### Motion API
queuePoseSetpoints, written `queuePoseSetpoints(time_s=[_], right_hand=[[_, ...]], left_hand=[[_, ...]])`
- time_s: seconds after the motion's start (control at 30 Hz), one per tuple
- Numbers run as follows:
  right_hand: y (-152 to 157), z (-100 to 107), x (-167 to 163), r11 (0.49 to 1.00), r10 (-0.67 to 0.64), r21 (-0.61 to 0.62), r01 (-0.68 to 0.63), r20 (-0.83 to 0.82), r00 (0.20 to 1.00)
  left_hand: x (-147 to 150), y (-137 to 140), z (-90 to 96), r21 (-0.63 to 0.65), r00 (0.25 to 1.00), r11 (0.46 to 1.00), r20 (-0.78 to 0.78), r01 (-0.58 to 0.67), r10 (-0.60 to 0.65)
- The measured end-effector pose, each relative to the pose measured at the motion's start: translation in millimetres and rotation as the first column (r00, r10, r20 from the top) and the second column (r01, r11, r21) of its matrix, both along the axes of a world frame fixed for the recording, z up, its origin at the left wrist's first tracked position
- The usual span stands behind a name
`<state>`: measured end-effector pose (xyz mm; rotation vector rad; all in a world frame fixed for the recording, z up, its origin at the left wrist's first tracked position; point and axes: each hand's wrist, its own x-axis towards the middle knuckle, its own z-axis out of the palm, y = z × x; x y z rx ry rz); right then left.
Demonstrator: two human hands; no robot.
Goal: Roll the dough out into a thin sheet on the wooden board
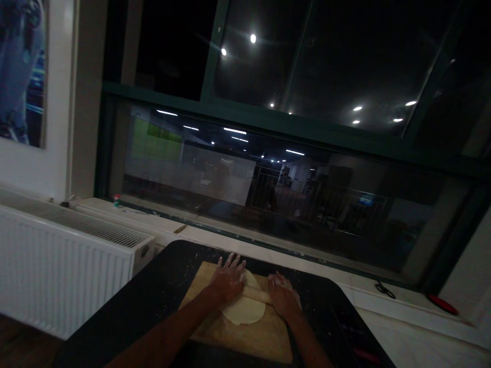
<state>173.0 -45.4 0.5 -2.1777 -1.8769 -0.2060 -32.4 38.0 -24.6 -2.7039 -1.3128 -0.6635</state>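
A thin, pale sheet of dough [245,311] lies on a wooden board [207,331]. Across the dough runs a light wooden rolling pin [256,294]. My left hand [229,282] rests palm down over the pin's left end, its floury fingers spread and stretched forward past it. At the other end, my right hand [284,295] has its fingers bent over the pin and close together, dusted with flour. Both palms hide the ends of the pin. Part of the dough's left edge is covered by my left hand.
The board sits on a black table [161,286] speckled with flour. A white radiator [69,266] stands at the left. Behind the table, the window sill [230,239] carries a small red-and-green container [116,200], black scissors [384,290] and a red-and-black object [442,304].
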Motion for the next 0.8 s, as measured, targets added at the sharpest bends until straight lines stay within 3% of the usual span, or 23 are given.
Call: queuePoseSetpoints(time_s=[0.17,0.27,0.47,0.57,0.67,0.73,0.8], right_hand=[[-44.9,-21.6,-6.5,0.994,0.097,0.043,-0.106,0.170,0.981],[-67.4,-39.7,-6.4,0.972,0.157,0.150,-0.180,0.154,0.976],[-104.3,-63.5,-11.3,0.856,0.253,0.434,-0.281,0.121,0.960],[-109.5,-71.6,-16.8,0.773,0.203,0.578,-0.261,0.164,0.965],[-103.8,-83.1,-13.6,0.692,0.135,0.676,-0.254,0.224,0.965],[-98.1,-91.4,-6.1,0.707,0.122,0.668,-0.231,0.206,0.971],[-93.7,-98.8,2.7,0.768,0.143,0.608,-0.200,0.142,0.979]], left_hand=[[-23.5,-44.1,-6.5,0.192,0.992,0.974,0.015,0.121,-0.126],[-44.2,-75.8,-6.7,0.244,0.976,0.946,0.001,0.211,-0.218],[-80.4,-131.0,-7.3,0.227,0.959,0.932,-0.061,0.284,-0.277],[-91.2,-141.2,-12.2,0.176,0.945,0.929,-0.028,0.325,-0.325],[-103.0,-139.2,-16.0,0.032,0.920,0.927,0.118,0.374,-0.375],[-112.5,-133.4,-14.7,-0.100,0.901,0.926,0.291,0.363,-0.322],[-121.0,-124.1,-9.4,-0.209,0.860,0.925,0.474,0.318,-0.189]])
